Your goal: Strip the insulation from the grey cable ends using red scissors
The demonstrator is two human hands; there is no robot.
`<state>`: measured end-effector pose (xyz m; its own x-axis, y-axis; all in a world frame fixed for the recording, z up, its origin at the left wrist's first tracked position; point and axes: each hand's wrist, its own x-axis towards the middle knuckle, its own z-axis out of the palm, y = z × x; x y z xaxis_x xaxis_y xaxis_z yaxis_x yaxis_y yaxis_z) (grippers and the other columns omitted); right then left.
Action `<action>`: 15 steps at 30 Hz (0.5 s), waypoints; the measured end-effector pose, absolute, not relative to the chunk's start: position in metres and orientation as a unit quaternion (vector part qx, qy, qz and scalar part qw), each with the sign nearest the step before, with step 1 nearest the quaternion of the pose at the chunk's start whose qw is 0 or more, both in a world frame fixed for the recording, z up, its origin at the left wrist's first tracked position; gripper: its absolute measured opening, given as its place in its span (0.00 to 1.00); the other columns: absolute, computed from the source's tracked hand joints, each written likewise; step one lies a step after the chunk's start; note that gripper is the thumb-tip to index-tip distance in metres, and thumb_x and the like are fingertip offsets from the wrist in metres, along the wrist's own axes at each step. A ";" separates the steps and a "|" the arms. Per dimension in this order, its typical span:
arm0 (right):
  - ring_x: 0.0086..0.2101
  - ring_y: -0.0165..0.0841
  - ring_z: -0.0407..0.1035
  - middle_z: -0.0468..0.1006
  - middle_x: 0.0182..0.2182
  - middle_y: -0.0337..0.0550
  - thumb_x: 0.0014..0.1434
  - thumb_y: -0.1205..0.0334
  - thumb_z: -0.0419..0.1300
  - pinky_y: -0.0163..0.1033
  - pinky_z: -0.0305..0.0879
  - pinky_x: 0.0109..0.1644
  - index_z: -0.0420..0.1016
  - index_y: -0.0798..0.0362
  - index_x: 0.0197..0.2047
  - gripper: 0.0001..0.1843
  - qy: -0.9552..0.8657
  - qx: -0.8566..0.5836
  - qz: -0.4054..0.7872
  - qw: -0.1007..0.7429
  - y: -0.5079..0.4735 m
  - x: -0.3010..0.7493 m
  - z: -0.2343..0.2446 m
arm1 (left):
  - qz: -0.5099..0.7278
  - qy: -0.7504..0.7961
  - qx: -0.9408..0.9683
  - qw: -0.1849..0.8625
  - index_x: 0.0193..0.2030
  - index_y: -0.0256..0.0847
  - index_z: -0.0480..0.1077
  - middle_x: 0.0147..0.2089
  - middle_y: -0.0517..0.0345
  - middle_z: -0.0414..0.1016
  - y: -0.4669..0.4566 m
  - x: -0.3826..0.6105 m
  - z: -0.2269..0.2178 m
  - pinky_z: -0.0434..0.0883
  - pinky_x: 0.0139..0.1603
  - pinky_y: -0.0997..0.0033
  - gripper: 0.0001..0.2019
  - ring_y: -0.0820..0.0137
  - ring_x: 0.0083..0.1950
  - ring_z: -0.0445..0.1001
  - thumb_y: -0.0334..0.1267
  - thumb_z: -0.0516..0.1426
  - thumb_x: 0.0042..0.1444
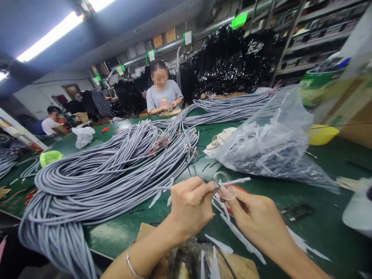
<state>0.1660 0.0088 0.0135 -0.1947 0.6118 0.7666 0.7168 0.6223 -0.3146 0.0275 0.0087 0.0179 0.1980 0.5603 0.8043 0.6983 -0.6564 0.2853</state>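
Observation:
My left hand (190,203) is closed around a grey cable (164,188), close to its end. A thin white strip (240,181) sticks out to the right from that end. My right hand (255,213) meets the left one there, thumb and finger pinched on a curl of clear plastic film (223,177) at the cable end. Something with a red loop (240,189) shows behind the right fingers; whether the hand holds it or it lies on the table, I cannot tell. Loose white strips (241,236) lie beneath the hands.
A big bundle of grey cables (95,178) spreads over the green table (328,228). At the right stand a clear bag of scraps (261,151), a yellow bowl (322,134) and a green tub (316,85). Red-handled scissors (106,129) lie farther back. A co-worker (164,93) sits opposite.

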 end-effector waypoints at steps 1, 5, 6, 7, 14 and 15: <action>0.08 0.23 0.53 0.61 0.07 0.33 0.66 0.58 0.42 0.29 0.48 0.14 0.63 0.53 0.16 0.27 -0.769 -0.423 -0.044 0.476 0.008 0.165 0.013 | -0.484 -0.415 -0.768 0.053 0.27 0.37 0.74 0.21 0.58 0.70 0.008 0.028 0.019 0.64 0.23 0.78 0.10 0.75 0.21 0.67 0.29 0.54 0.55; 0.09 0.23 0.55 0.61 0.08 0.33 0.65 0.61 0.44 0.29 0.49 0.16 0.67 0.55 0.19 0.24 -0.762 -0.392 -0.062 0.512 0.006 0.162 0.009 | -0.487 -0.439 -0.755 0.007 0.27 0.36 0.73 0.22 0.58 0.68 0.005 0.028 0.024 0.61 0.21 0.77 0.08 0.75 0.20 0.64 0.28 0.54 0.53; 0.09 0.23 0.56 0.61 0.09 0.33 0.64 0.60 0.44 0.30 0.49 0.16 0.67 0.54 0.19 0.24 -0.759 -0.390 -0.060 0.518 0.006 0.161 0.008 | -0.486 -0.443 -0.753 0.005 0.27 0.36 0.73 0.22 0.59 0.68 0.005 0.028 0.024 0.61 0.21 0.77 0.07 0.75 0.20 0.64 0.28 0.54 0.53; 0.10 0.23 0.56 0.61 0.09 0.33 0.64 0.59 0.44 0.30 0.49 0.16 0.67 0.54 0.19 0.24 -0.753 -0.398 -0.049 0.521 0.007 0.161 0.008 | -0.482 -0.446 -0.754 0.007 0.27 0.36 0.73 0.22 0.59 0.68 0.004 0.028 0.024 0.60 0.21 0.76 0.07 0.75 0.20 0.64 0.28 0.54 0.53; 0.12 0.27 0.56 0.62 0.10 0.35 0.60 0.54 0.49 0.33 0.52 0.18 0.65 0.50 0.18 0.21 -0.713 -0.454 0.097 0.525 0.001 0.155 0.000 | -0.434 -0.473 -0.765 0.044 0.24 0.40 0.72 0.22 0.58 0.68 0.009 0.025 0.021 0.57 0.20 0.74 0.10 0.73 0.20 0.64 0.27 0.53 0.51; 0.13 0.27 0.56 0.62 0.10 0.36 0.58 0.53 0.50 0.34 0.53 0.19 0.65 0.49 0.16 0.21 -0.716 -0.439 0.113 0.531 -0.002 0.154 -0.004 | -0.424 -0.496 -0.757 0.029 0.23 0.40 0.72 0.22 0.58 0.69 0.013 0.023 0.020 0.58 0.21 0.74 0.09 0.73 0.21 0.65 0.27 0.54 0.50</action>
